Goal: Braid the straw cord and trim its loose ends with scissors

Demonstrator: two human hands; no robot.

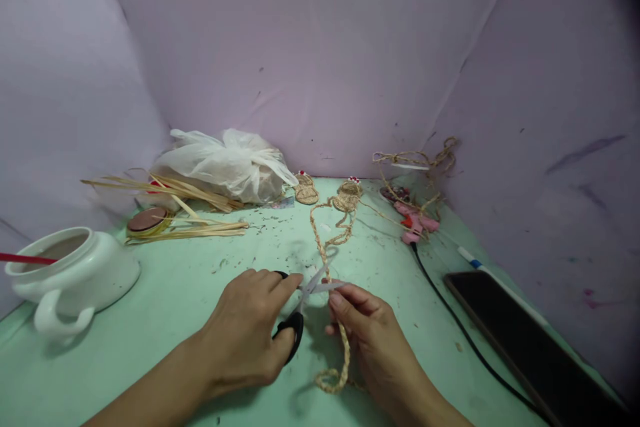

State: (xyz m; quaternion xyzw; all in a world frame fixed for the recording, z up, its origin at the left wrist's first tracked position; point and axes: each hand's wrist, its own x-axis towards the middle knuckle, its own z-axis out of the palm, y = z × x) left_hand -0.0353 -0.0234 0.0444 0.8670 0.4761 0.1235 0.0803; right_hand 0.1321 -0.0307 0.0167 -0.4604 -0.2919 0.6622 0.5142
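My left hand (250,327) grips a pair of scissors (299,320) by the black handles, with thumb and fingers in the loops. The blades are spread, one on each side of a braided straw cord (321,240). Just below the blades, my right hand (373,327) pinches that cord between thumb and fingers. From there the cord hangs down and curls on the table, while its other part runs back to a small woven sandal (347,196) with red and white beads. A second woven sandal (306,189) lies to its left.
At left stand a white pot (110,273) and a round tin (149,221) beside dry straw strips (200,230). Behind lies a white plastic bag (225,163). At right are a pink object (417,221), a black cable (450,320), a pen (470,258) and a dark phone (525,347).
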